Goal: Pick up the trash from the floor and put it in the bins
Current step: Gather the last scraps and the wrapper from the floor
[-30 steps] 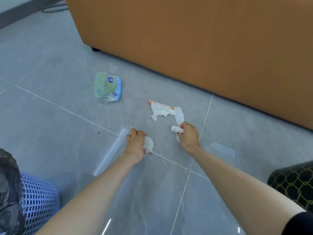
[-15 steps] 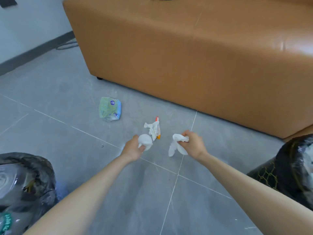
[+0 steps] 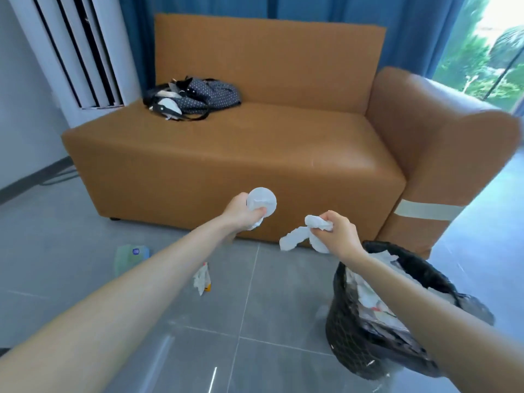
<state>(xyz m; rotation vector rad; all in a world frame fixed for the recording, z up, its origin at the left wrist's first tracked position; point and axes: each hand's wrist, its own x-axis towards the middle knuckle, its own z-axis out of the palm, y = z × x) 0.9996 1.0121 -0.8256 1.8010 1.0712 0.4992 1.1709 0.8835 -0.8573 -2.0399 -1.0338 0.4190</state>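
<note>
- Head view: both hands have been lifted off the floor [image 3: 283, 313], where they were closing on trash a second ago, and the view has been raised to the sofa [image 3: 255, 154].
- A round white paper piece [image 3: 262, 201] is clenched in the left hand [image 3: 241, 212] and held up in front of the sofa.
- A crumpled tissue [image 3: 297, 236] is grasped in the right hand [image 3: 338, 232], near the rim of the black-lined bin [image 3: 411, 265] but not yet over its opening.
- A green packet [image 3: 131, 255] and a white-and-orange wrapper [image 3: 202, 279] are left on the floor.
- The pick-up of these two pieces is judged done. The drop into the bins remains, and then a return for the rest.
</note>
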